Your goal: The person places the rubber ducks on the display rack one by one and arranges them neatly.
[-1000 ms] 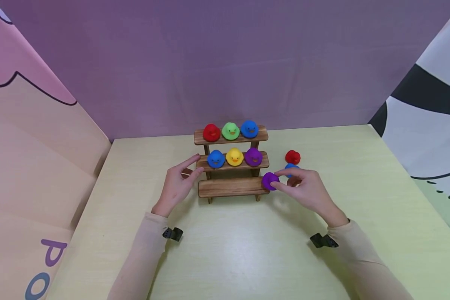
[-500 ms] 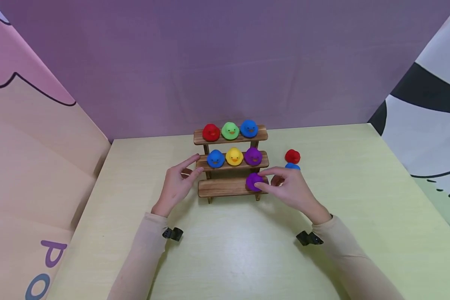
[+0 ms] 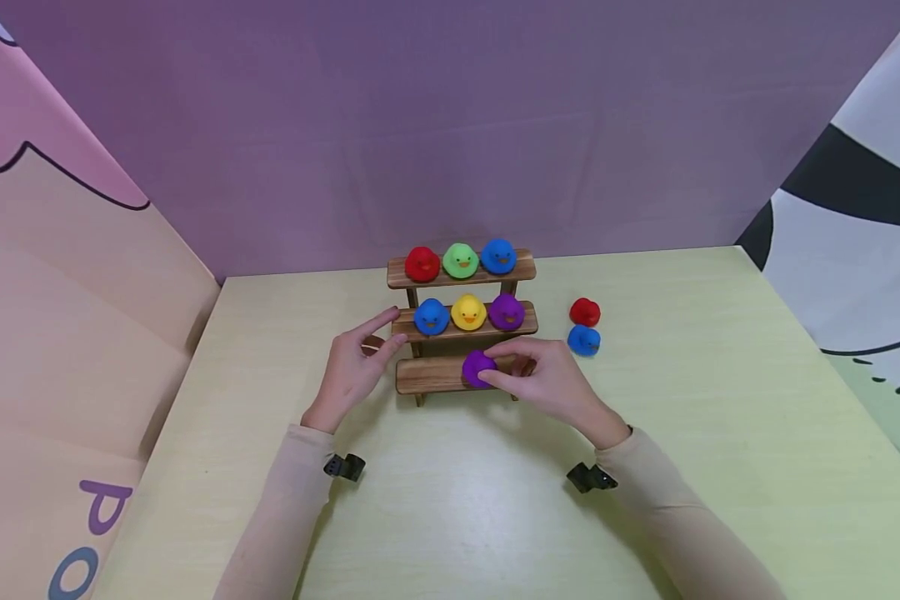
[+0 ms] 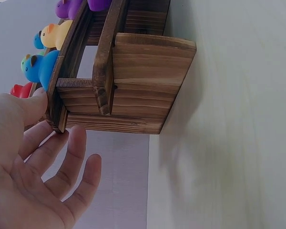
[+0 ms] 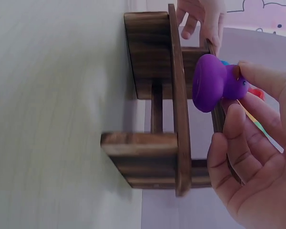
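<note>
A three-tier wooden display stand holds small toy ducks. My left hand grips the left end of its middle shelf, thumb on the front edge and index finger at the back; its other fingers spread loosely in the left wrist view. My right hand pinches a purple rubber duck by the head, between thumb and fingers. That duck hangs a little above the bottom shelf, near its middle, with a gap under its base in the right wrist view.
On the top shelf sit red, green and blue ducks. Blue, yellow and purple ducks line the middle shelf. Red and blue ducks lie on the table, right of the stand.
My right hand has carried the purple duck leftward from the bottom shelf's right end to near its middle. The blue duck on the table has come into full view. My left hand stays put.
</note>
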A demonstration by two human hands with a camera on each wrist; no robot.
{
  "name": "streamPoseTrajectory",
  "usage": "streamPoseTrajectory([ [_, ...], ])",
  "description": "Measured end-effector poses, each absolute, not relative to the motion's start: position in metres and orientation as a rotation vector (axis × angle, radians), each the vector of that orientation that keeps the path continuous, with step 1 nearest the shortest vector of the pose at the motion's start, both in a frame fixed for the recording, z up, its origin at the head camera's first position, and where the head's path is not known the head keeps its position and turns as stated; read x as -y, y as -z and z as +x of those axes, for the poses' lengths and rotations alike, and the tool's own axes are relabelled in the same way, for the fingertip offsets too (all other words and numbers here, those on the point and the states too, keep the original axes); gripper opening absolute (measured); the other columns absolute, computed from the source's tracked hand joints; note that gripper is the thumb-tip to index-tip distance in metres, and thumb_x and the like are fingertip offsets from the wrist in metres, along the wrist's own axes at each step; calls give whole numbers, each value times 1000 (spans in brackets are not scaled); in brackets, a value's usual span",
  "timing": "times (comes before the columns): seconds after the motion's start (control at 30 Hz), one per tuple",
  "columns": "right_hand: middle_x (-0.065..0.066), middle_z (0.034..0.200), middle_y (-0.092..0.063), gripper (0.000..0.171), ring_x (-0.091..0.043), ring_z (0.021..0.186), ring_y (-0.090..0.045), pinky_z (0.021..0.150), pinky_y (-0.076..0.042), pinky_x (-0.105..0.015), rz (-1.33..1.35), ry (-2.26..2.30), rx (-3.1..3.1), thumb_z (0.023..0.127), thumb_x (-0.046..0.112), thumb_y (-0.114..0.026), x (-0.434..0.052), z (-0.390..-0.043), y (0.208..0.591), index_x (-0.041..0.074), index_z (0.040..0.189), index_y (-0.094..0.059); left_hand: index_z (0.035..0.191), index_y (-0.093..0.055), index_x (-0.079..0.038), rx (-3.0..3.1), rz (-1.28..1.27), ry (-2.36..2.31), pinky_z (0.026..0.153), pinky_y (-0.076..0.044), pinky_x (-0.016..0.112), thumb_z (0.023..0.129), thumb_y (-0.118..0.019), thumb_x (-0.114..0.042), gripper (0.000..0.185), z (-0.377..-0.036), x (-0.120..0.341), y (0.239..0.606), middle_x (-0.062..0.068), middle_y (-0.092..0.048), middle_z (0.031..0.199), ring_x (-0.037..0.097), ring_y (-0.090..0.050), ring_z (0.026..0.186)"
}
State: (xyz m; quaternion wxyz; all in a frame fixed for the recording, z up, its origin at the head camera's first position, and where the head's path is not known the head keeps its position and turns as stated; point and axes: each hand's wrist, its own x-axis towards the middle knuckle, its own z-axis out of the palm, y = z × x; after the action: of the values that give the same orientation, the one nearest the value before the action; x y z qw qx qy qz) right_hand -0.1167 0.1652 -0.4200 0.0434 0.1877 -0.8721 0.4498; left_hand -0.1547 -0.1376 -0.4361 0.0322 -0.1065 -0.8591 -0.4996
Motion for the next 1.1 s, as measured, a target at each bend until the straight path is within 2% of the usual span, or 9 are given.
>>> streamPoseTrajectory([
  [0.27, 0, 82, -77, 27, -11, 65, -61, 58, -49, -24, 617, -1382, 2639, 85, 22, -92, -146, -119, 424, 12, 110, -84, 150, -64, -24, 2652, -327, 1533, 82, -62, 40, 104, -71, -32, 47, -155, 138, 436, 7, -72, 141, 31, -73, 102],
  [0.5, 0, 93, -81, 28, -11, 68, -63, 61, -52, -25, 627, -1382, 2643, 87, 24, -91, -130, -122, 426, 13, 112, -84, 150, -64, -23, 2647, -326, 1529, 81, -61, 39, 104, -72, -31, 47, -154, 138, 435, 6, -72, 142, 32, -72, 102],
  [0.83, 1, 95, -79, 31, -9, 69, -60, 60, -49, -24, 567, -1340, 2681, 88, 31, -89, -113, -123, 425, 15, 115, -83, 150, -64, -25, 2643, -331, 1524, 81, -63, 42, 104, -71, -33, 47, -155, 138, 434, 6, -72, 140, 31, -74, 102],
  [1.1, 1, 96, -79, 30, -9, 68, -60, 60, -49, -23, 564, -1395, 2685, 88, 29, -89, -105, -123, 428, 15, 114, -83, 150, -65, -25, 2650, -326, 1524, 83, -63, 44, 104, -71, -32, 46, -155, 138, 434, 6, -72, 141, 31, -74, 103],
])
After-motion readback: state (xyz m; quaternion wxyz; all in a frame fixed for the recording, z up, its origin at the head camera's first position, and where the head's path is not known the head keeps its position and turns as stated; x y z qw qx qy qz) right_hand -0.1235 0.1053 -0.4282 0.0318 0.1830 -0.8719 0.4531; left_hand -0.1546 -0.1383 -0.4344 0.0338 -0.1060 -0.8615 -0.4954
